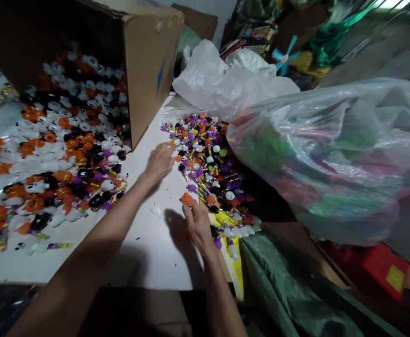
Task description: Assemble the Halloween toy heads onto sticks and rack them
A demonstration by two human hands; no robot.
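A bare strip of white tabletop (155,257) runs up the middle of the surface, from the near edge to the corner of a cardboard box (152,70) lying on its side, and the person's hands work along it. The left hand (160,161) is spread and low over the table, its fingers (169,150) reaching toward a heap of small Halloween toys (205,159) with purple, orange, black and white tops on striped sticks. The right hand (199,227) pinches an orange toy piece (187,199) between its fingertips, right at the near end of that heap. Left of the strip, a wider spill of orange, white and black Halloween toys (61,150) fans out of the box's open mouth and reaches close to the near edge. A small white scrap (156,210) lies on the open strip between the hands. Past the heap, a stuffed clear plastic bag (331,159) bulges over the right side and hides the edge there, while a crumpled white plastic bag (226,79) sits at the far end. A yellow card (231,267) lies under the heap's near end and hangs past the table edge, beside a green tarp (289,290). A red box (376,267) sits lower on the right.
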